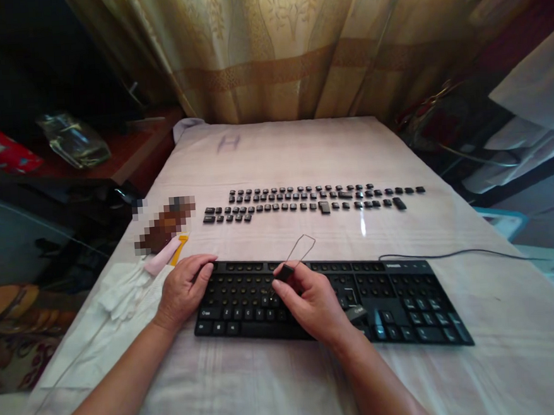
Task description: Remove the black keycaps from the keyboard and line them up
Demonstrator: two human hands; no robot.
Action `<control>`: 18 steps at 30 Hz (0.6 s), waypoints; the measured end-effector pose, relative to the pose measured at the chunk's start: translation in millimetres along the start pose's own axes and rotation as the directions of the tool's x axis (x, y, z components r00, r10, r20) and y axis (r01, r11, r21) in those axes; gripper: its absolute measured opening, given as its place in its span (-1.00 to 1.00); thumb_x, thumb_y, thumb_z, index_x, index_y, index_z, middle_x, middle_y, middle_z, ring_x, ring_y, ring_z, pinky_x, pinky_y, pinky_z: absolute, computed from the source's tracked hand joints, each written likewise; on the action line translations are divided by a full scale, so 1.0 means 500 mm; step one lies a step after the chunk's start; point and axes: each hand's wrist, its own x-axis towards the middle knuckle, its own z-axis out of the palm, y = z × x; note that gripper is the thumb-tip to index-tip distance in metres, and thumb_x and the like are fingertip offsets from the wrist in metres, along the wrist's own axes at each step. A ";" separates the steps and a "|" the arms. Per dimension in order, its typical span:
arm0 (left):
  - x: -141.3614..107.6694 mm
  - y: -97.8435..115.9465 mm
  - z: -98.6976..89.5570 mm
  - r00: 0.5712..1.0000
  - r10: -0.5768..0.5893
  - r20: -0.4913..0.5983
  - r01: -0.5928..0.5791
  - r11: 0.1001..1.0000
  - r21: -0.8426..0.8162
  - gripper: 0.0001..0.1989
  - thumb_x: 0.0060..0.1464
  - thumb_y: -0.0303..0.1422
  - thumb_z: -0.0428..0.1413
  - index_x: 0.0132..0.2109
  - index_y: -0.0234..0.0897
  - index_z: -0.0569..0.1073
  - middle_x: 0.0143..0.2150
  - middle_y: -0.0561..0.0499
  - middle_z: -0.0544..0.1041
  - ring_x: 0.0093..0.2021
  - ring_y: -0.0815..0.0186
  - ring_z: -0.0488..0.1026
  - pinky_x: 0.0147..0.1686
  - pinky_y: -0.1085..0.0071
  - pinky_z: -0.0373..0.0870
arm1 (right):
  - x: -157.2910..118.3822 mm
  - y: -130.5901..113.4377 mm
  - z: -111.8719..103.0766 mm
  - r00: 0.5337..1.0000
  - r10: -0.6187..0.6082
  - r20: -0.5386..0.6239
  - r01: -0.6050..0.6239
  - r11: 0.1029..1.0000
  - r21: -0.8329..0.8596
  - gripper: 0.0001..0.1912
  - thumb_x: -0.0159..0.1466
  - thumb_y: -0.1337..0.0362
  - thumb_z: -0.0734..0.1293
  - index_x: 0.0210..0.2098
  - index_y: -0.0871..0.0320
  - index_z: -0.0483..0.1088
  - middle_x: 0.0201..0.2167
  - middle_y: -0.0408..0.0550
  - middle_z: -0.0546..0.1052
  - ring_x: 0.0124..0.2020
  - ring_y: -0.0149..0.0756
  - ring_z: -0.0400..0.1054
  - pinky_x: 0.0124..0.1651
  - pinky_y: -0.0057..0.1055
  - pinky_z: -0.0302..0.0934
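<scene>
A black computer keyboard (261, 329) lies on the cloth-covered table. Its lower left keys and much of the number pad have caps; many upper positions show bare switches. My left hand (185, 290) is closed on its upper left corner, thumb on top. Above the middle of the keys, my right hand (312, 297) pinches a wire keycap puller (303, 247), its thin loop pointing away from me. A small black piece (285, 271) shows at the fingertips; I cannot tell if it is a keycap or the handle. One loose wide keycap (357, 314) lies tilted on the keyboard.
Behind the keyboard, several rows of loose keycaps (286, 198) lie on the tablecloth (301, 149). White cloth (122, 297) and a yellow tool (179, 249) lie left, by a pixelated object (164, 225). The keyboard cable (470, 253) runs right. A glass jar (74, 141) stands on the side desk.
</scene>
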 end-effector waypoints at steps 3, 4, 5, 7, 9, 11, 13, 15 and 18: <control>-0.001 0.005 -0.002 0.998 -0.054 0.010 0.054 0.999 0.004 -0.64 0.23 -0.14 -0.07 -0.16 -0.19 0.56 -0.17 -0.05 0.64 -0.12 0.19 0.55 0.01 0.25 0.46 | 0.000 0.000 0.000 1.000 0.001 0.023 -0.001 0.999 -0.032 -0.90 0.25 0.23 0.32 -0.24 0.08 0.43 -0.53 -0.17 0.47 -0.54 -0.35 0.32 -0.46 -0.44 0.20; 0.000 0.007 -0.002 0.998 -0.065 0.012 0.064 0.998 0.003 -0.64 0.23 -0.14 -0.07 -0.16 -0.20 0.56 -0.17 -0.05 0.64 -0.12 0.19 0.55 0.01 0.25 0.46 | 0.001 0.000 -0.001 1.000 0.000 0.028 0.001 0.999 -0.047 -0.89 0.26 0.22 0.32 -0.23 0.08 0.43 -0.53 -0.17 0.47 -0.55 -0.35 0.31 -0.47 -0.45 0.19; 0.000 0.008 -0.002 0.997 -0.072 0.014 0.072 0.997 0.003 -0.64 0.23 -0.14 -0.07 -0.16 -0.20 0.56 -0.17 -0.05 0.64 -0.12 0.19 0.55 0.01 0.25 0.45 | 0.001 -0.001 -0.001 0.999 -0.004 0.034 0.006 0.998 -0.064 -0.88 0.26 0.22 0.32 -0.22 0.08 0.43 -0.53 -0.17 0.47 -0.56 -0.36 0.31 -0.47 -0.45 0.18; 0.001 0.010 -0.001 0.997 -0.078 0.010 0.078 0.997 0.002 -0.63 0.23 -0.14 -0.08 -0.17 -0.21 0.57 -0.18 -0.05 0.64 -0.13 0.19 0.55 0.01 0.25 0.45 | 0.001 -0.002 -0.002 0.999 -0.018 0.041 0.022 0.995 -0.100 -0.88 0.26 0.22 0.32 -0.22 0.08 0.43 -0.53 -0.17 0.47 -0.57 -0.36 0.30 -0.47 -0.44 0.18; 0.002 0.010 0.001 0.997 -0.079 0.000 0.079 0.997 0.003 -0.62 0.24 -0.14 -0.08 -0.18 -0.22 0.57 -0.19 -0.06 0.64 -0.14 0.19 0.55 -0.01 0.25 0.45 | 0.001 -0.003 -0.003 0.998 -0.032 0.049 0.038 0.991 -0.127 -0.89 0.27 0.22 0.30 -0.24 0.08 0.43 -0.53 -0.16 0.47 -0.56 -0.36 0.29 -0.47 -0.44 0.17; 0.002 0.010 0.003 0.997 -0.078 -0.005 0.078 0.997 0.001 -0.60 0.24 -0.14 -0.09 -0.19 -0.24 0.57 -0.20 -0.07 0.64 -0.14 0.18 0.55 -0.02 0.25 0.45 | 0.001 -0.003 -0.004 0.997 -0.050 0.053 0.057 0.988 -0.143 -0.90 0.27 0.23 0.29 -0.26 0.08 0.43 -0.53 -0.16 0.47 -0.55 -0.35 0.30 -0.45 -0.43 0.17; 0.003 0.008 0.004 0.997 -0.074 -0.012 0.074 0.997 -0.003 -0.59 0.25 -0.14 -0.10 -0.21 -0.24 0.57 -0.20 -0.08 0.65 -0.14 0.18 0.56 -0.02 0.25 0.45 | 0.000 -0.004 -0.004 0.995 -0.084 0.060 0.092 0.983 -0.162 -0.91 0.27 0.25 0.30 -0.26 0.08 0.44 -0.51 -0.15 0.48 -0.52 -0.33 0.32 -0.42 -0.43 0.19; 0.004 0.006 0.006 0.998 -0.061 -0.024 0.061 0.998 -0.008 -0.59 0.25 -0.14 -0.11 -0.22 -0.24 0.57 -0.21 -0.08 0.65 -0.15 0.18 0.56 -0.03 0.26 0.46 | 0.000 -0.005 -0.003 0.988 -0.131 0.076 0.143 0.971 -0.190 -0.92 0.27 0.27 0.31 -0.26 0.07 0.44 -0.50 -0.15 0.50 -0.49 -0.31 0.35 -0.38 -0.42 0.21; 0.005 0.002 0.008 0.999 -0.028 -0.043 0.028 0.999 -0.015 -0.58 0.25 -0.13 -0.11 -0.23 -0.24 0.57 -0.21 -0.08 0.65 -0.15 0.18 0.56 -0.04 0.27 0.46 | -0.001 -0.009 0.001 0.964 -0.231 0.132 0.258 0.932 -0.254 -0.92 0.27 0.29 0.31 -0.26 0.05 0.46 -0.44 -0.12 0.53 -0.42 -0.27 0.40 -0.30 -0.39 0.25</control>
